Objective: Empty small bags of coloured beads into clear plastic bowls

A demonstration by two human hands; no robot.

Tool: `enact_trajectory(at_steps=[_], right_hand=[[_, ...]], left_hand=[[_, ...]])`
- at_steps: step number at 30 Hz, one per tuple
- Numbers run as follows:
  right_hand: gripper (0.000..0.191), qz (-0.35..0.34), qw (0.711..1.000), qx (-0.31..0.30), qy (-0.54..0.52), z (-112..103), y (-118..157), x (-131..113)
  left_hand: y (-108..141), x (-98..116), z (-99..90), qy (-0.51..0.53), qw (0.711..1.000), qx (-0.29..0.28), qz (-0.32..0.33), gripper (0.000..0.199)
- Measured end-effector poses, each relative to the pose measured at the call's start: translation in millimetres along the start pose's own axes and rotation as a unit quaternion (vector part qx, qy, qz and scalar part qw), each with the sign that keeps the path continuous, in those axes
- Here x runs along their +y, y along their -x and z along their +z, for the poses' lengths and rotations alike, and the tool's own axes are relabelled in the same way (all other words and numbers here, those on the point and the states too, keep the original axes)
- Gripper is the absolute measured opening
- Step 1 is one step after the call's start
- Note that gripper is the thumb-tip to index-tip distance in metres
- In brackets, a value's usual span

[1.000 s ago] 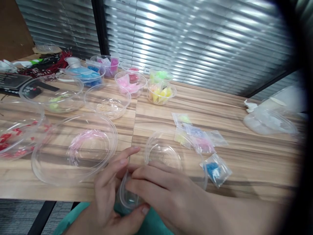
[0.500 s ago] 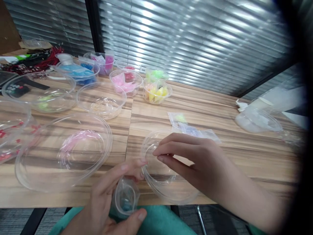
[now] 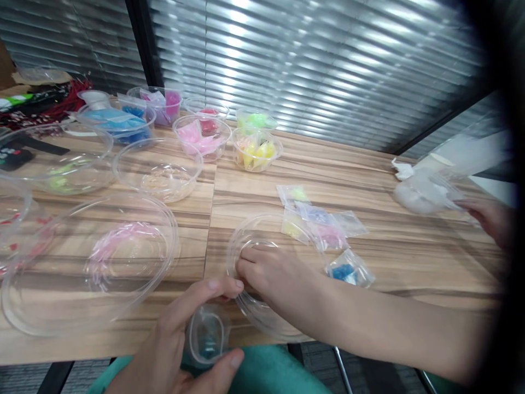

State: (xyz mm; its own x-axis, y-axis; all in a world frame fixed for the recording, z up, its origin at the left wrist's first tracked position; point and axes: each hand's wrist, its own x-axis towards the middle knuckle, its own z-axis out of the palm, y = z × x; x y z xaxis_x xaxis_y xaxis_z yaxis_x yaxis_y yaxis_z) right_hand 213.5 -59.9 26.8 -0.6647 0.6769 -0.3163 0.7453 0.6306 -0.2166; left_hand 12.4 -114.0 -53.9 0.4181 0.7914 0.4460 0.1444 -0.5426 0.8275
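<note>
Head view, cup: the small, clear plastic cup (image 3: 208, 347) sits in the left hand, tilted, with its mouth facing up towards the camera.
Left hand: (image 3: 168, 339) closed loosely around the cup, thumb on the near side, index finger stretched out over the bowl's near-left rim.
Right hand: (image 3: 274, 276) inside the large, round, clear plastic bowl (image 3: 240, 236), knuckles up and fingers curled down; their tips are hidden, so I cannot tell whether they hold anything.
Cup to bowl: the cup is just beside the bowl, nearer the body and to its left; the right hand lies beyond and to the right of the cup, forearm slanting in from the right.
Packets: flat, clear plastic packets, one with blue contents (image 3: 344, 273), lie beyond the right forearm on the striped wood-grain table (image 3: 241, 191).
Far right: another person's hand (image 3: 488, 216) is at a clear, crumpled plastic bag (image 3: 445, 189).
</note>
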Motion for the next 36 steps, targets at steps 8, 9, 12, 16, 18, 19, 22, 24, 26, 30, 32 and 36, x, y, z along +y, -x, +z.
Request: enact_trajectory(at_steps=[8,9,12,16,18,19,22,24,26,30,32,36], right_hand=[[0.016,0.032,0.995,0.050,-0.080,1.5,16.0,21.8],[0.018,0.016,0.993,0.060,-0.103,-1.7,20.7,24.4],[0.027,-0.057,0.983,0.046,-0.170,-11.5,32.1,29.7],[0.033,-0.142,0.975,-0.004,-0.173,-16.3,33.9,32.1],[0.034,-0.168,0.976,-0.005,-0.140,-14.6,29.8,32.7],[0.032,-0.176,0.978,-0.004,-0.116,-13.3,27.1,33.0],[0.025,-0.176,0.984,-0.019,-0.024,-9.4,18.8,33.2],[0.023,-0.172,0.984,-0.037,0.026,-7.5,14.5,32.4],[0.021,-0.172,0.983,-0.041,0.057,-6.2,12.4,30.8],[0.014,-0.182,0.977,-0.003,0.112,-2.8,13.8,27.4],[0.014,-0.189,0.974,0.010,0.129,-0.4,14.7,27.4],[0.011,-0.188,0.973,-0.012,0.130,3.5,12.3,31.5]], left_hand=[[-1.1,2.4,-1.2,-0.004,1.000,-0.003,0.015,0.082],[-0.6,2.1,-1.5,-0.002,1.000,-0.007,0.014,0.082],[2.9,0.0,-2.1,0.003,1.000,-0.019,-0.008,0.085],[7.0,-1.8,-3.0,0.011,0.999,-0.029,-0.025,0.088],[7.0,-1.9,-3.1,0.015,0.999,-0.027,-0.018,0.088],[6.7,-2.1,-3.0,0.015,0.999,-0.025,-0.014,0.088],[7.0,-3.7,-2.3,0.014,0.999,-0.028,-0.010,0.085],[8.1,-4.6,-1.7,0.004,0.999,-0.032,-0.018,0.084],[8.8,-4.2,-1.2,-0.005,0.999,-0.037,-0.025,0.080],[7.2,-0.6,-0.9,-0.014,0.999,-0.035,-0.016,0.078],[6.4,0.5,-1.4,-0.016,0.999,-0.029,-0.006,0.081],[8.6,-0.2,-3.3,-0.021,0.999,-0.032,-0.027,0.082]])
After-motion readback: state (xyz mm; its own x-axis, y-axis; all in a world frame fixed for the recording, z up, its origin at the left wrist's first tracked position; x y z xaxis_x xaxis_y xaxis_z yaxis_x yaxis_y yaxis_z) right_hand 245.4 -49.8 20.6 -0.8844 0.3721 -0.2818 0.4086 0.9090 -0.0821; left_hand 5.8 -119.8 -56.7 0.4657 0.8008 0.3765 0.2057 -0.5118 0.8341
